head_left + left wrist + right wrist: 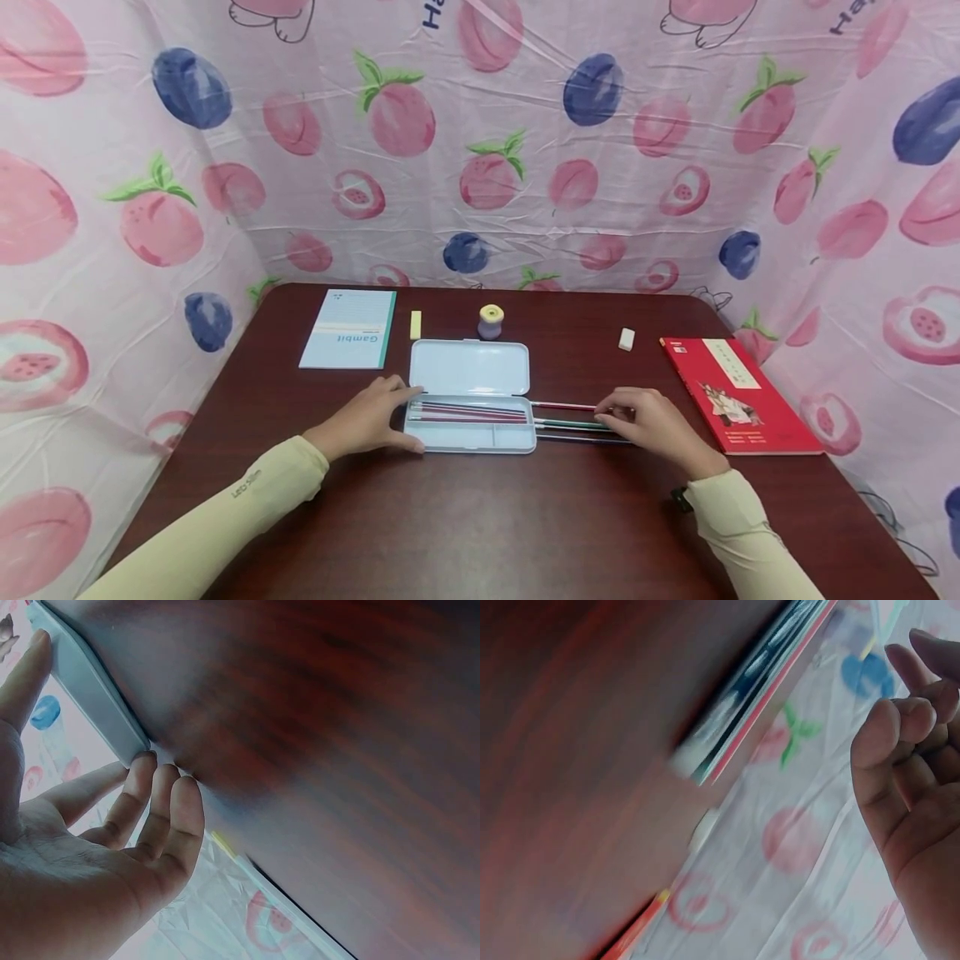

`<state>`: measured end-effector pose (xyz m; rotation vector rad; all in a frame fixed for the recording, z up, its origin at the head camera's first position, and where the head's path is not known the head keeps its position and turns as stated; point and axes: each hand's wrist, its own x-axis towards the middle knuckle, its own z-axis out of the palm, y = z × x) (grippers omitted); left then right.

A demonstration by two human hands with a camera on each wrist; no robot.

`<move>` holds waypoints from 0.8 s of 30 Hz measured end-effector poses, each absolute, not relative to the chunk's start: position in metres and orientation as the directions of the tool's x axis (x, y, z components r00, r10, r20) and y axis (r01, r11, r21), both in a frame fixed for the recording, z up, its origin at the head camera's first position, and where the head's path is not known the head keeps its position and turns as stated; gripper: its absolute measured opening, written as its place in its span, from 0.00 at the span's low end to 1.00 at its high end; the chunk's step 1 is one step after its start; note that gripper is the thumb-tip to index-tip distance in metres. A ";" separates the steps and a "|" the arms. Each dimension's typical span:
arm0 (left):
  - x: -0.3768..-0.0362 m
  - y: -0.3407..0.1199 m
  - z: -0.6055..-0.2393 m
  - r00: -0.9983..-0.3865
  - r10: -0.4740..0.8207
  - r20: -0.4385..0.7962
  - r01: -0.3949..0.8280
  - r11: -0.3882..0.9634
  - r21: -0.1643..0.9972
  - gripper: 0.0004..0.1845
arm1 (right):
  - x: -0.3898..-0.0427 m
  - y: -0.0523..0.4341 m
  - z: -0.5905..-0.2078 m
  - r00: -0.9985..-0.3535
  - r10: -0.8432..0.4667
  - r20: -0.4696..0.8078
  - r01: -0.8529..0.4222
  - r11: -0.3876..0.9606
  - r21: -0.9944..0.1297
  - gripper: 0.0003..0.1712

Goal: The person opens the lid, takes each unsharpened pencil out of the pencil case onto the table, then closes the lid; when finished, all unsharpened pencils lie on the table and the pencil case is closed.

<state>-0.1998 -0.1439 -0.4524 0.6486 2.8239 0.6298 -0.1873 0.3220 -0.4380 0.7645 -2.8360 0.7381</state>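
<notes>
An open pale blue pencil case [476, 367] lies on the table with several slim pencils [468, 412] inside its rear compartment. My left hand [367, 419] grips the case's left end, thumb at the front corner and fingers at the back; the left wrist view shows the thumb [34, 664] against its side. Right of the case lie several more pencils, among them a red pencil [562, 406], a green one [577, 423] and a dark one [585, 438]. Over their right ends is my right hand [652, 423], fingers loosely bent, nothing between thumb and forefinger in the right wrist view.
Behind the case stand a small purple and yellow jar-shaped item [491, 322] and a yellow strip [416, 325]. A light blue notebook [348, 329] lies back left. On the right are a white eraser [626, 339] and a red book [742, 396]. Patterned curtains surround the table.
</notes>
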 end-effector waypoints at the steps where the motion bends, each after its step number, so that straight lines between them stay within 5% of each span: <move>1: -0.200 -0.144 -0.453 -0.889 0.452 -0.073 0.379 0.815 0.438 0.55 | -0.189 0.316 -0.437 -0.864 -0.447 0.231 -0.503 0.749 -0.431 0.07; 24: -0.200 -0.144 -0.453 -0.891 0.449 -0.074 0.374 0.815 0.443 0.55 | -0.217 0.221 -0.441 -0.820 -0.544 0.178 -0.573 0.781 -0.249 0.05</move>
